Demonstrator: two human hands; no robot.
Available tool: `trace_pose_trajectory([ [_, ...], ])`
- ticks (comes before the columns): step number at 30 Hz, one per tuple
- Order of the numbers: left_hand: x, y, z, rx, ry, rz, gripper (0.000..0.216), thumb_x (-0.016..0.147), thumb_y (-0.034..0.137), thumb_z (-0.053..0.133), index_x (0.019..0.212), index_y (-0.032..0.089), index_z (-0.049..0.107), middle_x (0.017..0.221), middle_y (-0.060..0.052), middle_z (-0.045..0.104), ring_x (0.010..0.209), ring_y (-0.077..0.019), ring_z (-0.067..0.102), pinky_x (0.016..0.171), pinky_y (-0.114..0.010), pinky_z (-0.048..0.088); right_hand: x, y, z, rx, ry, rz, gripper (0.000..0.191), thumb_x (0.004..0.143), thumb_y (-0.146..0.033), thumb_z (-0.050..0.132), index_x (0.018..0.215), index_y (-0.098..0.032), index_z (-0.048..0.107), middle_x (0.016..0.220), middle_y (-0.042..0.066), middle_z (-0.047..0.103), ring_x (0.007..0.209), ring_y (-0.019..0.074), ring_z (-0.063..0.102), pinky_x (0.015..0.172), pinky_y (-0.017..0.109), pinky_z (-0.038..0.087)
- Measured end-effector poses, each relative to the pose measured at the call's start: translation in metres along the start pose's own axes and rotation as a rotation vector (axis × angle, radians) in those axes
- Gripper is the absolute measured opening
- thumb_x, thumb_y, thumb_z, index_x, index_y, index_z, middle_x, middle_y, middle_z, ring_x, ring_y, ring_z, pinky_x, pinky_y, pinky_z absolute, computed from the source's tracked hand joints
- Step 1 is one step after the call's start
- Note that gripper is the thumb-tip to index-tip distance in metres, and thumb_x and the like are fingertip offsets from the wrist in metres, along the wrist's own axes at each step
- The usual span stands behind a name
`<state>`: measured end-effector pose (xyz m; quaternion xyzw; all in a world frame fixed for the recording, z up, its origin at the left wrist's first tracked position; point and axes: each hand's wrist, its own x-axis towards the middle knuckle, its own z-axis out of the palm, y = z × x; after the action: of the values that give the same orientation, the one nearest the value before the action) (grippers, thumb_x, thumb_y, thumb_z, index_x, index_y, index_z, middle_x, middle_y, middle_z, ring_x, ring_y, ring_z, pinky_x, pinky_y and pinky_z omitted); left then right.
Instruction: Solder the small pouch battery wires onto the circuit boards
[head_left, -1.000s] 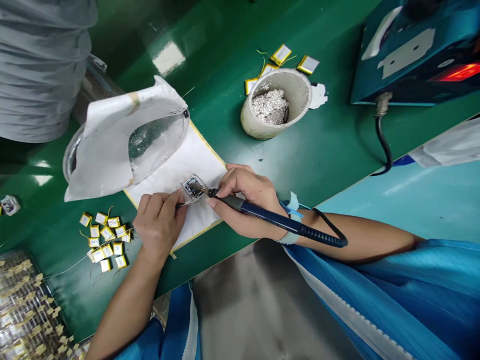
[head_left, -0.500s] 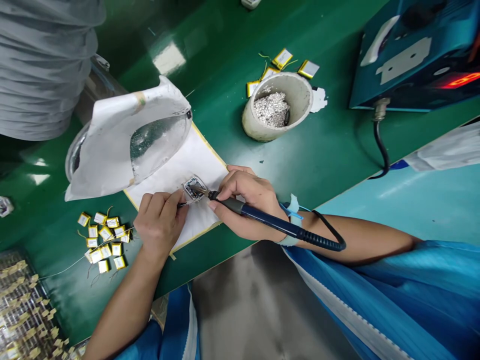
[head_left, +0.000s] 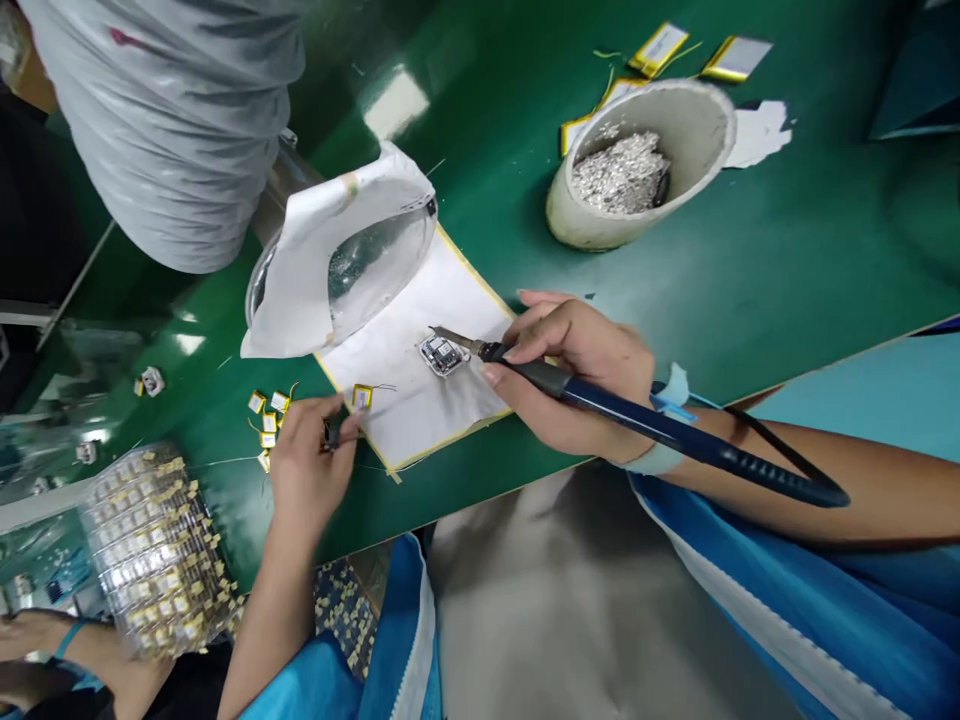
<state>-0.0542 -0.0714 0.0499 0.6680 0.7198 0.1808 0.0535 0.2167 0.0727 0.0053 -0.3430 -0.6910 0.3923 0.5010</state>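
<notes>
My right hand point(head_left: 577, 370) is shut on a blue-handled soldering iron point(head_left: 637, 420), its metal tip point(head_left: 450, 340) just above a small metal-framed electronic module point(head_left: 442, 355) on a white paper sheet point(head_left: 420, 400). My left hand point(head_left: 307, 460) is by the paper's near left edge, pinching dark tweezers point(head_left: 334, 430), mostly hidden by the fingers. Beside these fingers, a small yellow pouch battery point(head_left: 362, 396) with fine wires lies on the paper. Several similar batteries point(head_left: 270, 415) lie partly behind my left hand.
A clear dome point(head_left: 360, 265) half-wrapped in white paper rests by the sheet. A white pot point(head_left: 637, 170) holds silver scraps. A grey-clad person point(head_left: 165, 120) stands at upper left. A co-worker's hand point(head_left: 37, 640) lies near a clear bag of batteries point(head_left: 154, 550).
My left hand has moved away from the module, toward the batteries at left. A battery now lies on the paper. The iron tip has lifted off the module, and the view has shifted.
</notes>
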Motion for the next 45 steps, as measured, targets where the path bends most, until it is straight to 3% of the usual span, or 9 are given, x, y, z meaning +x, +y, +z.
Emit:
trace_pose_trajectory([
  [5, 0.019, -0.015, 0.01, -0.048, -0.102, -0.143, 0.031, 0.1, 0.035, 0.075, 0.126, 0.019, 0.077, 0.109, -0.008, 0.075, 0.097, -0.0198, 0.072, 0.086, -0.032, 0.056, 0.001, 0.003, 0.001, -0.037, 0.03, -0.045, 0.025, 0.088, -0.028, 0.085, 0.086, -0.03, 0.06, 0.069, -0.005, 0.066, 0.063, 0.0205, 0.066, 0.11, 0.055, 0.061],
  [9, 0.025, -0.006, 0.006, -0.173, -0.201, -0.386, 0.029, 0.092, 0.046, 0.083, 0.109, 0.022, 0.079, 0.088, -0.001, 0.072, 0.074, -0.0156, 0.063, 0.069, -0.028, 0.05, 0.003, 0.006, -0.002, -0.046, 0.037, -0.057, 0.024, 0.087, -0.028, 0.085, 0.087, -0.029, 0.06, 0.072, -0.004, 0.069, 0.066, 0.0205, 0.069, 0.109, 0.052, 0.061],
  [17, 0.045, 0.023, 0.036, -0.483, -0.01, -0.506, 0.031, 0.089, 0.05, 0.084, 0.098, 0.021, 0.078, 0.076, 0.001, 0.068, 0.066, -0.0134, 0.058, 0.064, -0.027, 0.048, 0.005, 0.006, -0.002, -0.033, 0.05, -0.09, 0.024, 0.09, -0.024, 0.082, 0.09, -0.028, 0.059, 0.077, -0.004, 0.073, 0.067, 0.019, 0.07, 0.105, 0.049, 0.059],
  [21, 0.05, 0.026, 0.04, -0.305, 0.027, -0.355, 0.029, 0.094, 0.047, 0.081, 0.105, 0.02, 0.079, 0.091, -0.003, 0.073, 0.076, -0.0148, 0.063, 0.07, -0.028, 0.051, 0.006, 0.005, -0.004, -0.028, 0.026, -0.061, 0.022, 0.09, -0.026, 0.081, 0.09, -0.028, 0.059, 0.077, -0.004, 0.074, 0.066, 0.0189, 0.069, 0.105, 0.049, 0.058],
  [28, 0.056, 0.018, 0.036, -0.255, 0.364, 0.155, 0.031, 0.114, 0.037, 0.05, 0.125, 0.021, 0.074, 0.111, -0.012, 0.072, 0.108, -0.0261, 0.07, 0.093, -0.044, 0.059, 0.008, 0.001, -0.005, -0.027, -0.032, -0.023, 0.022, 0.092, -0.024, 0.08, 0.091, -0.027, 0.059, 0.08, -0.003, 0.076, 0.066, 0.0184, 0.07, 0.096, 0.046, 0.059],
  [33, 0.059, 0.007, 0.047, -0.038, 0.234, 0.113, 0.027, 0.108, 0.029, 0.065, 0.132, 0.018, 0.072, 0.116, -0.014, 0.076, 0.109, -0.0252, 0.073, 0.1, -0.046, 0.06, 0.009, 0.0, -0.004, -0.019, -0.058, 0.034, 0.021, 0.094, -0.027, 0.08, 0.091, -0.027, 0.059, 0.08, -0.002, 0.077, 0.07, 0.0188, 0.072, 0.099, 0.045, 0.059],
  [35, 0.056, 0.007, 0.046, -0.011, 0.271, 0.094, 0.023, 0.104, 0.024, 0.072, 0.126, 0.019, 0.074, 0.114, -0.013, 0.079, 0.106, -0.0254, 0.076, 0.098, -0.046, 0.062, 0.01, 0.0, -0.004, -0.019, -0.058, 0.05, 0.021, 0.095, -0.028, 0.079, 0.091, -0.027, 0.059, 0.081, -0.001, 0.077, 0.07, 0.0185, 0.071, 0.095, 0.043, 0.059],
  [39, 0.055, 0.016, 0.05, -0.184, 0.421, 0.144, 0.018, 0.097, 0.016, 0.08, 0.112, 0.021, 0.073, 0.105, -0.009, 0.081, 0.1, -0.0258, 0.08, 0.089, -0.046, 0.066, 0.01, -0.001, -0.004, -0.038, -0.087, 0.044, 0.02, 0.094, -0.026, 0.078, 0.088, -0.027, 0.059, 0.077, -0.002, 0.074, 0.068, 0.0182, 0.07, 0.091, 0.042, 0.058],
  [45, 0.067, 0.027, 0.072, -0.364, 0.278, 0.164, 0.011, 0.1, 0.02, 0.077, 0.108, 0.022, 0.07, 0.099, -0.006, 0.081, 0.097, -0.0224, 0.081, 0.089, -0.046, 0.068, 0.008, 0.0, -0.003, -0.062, -0.124, 0.027, 0.02, 0.092, -0.022, 0.076, 0.087, -0.027, 0.057, 0.074, -0.005, 0.07, 0.07, 0.0182, 0.07, 0.1, 0.045, 0.054],
])
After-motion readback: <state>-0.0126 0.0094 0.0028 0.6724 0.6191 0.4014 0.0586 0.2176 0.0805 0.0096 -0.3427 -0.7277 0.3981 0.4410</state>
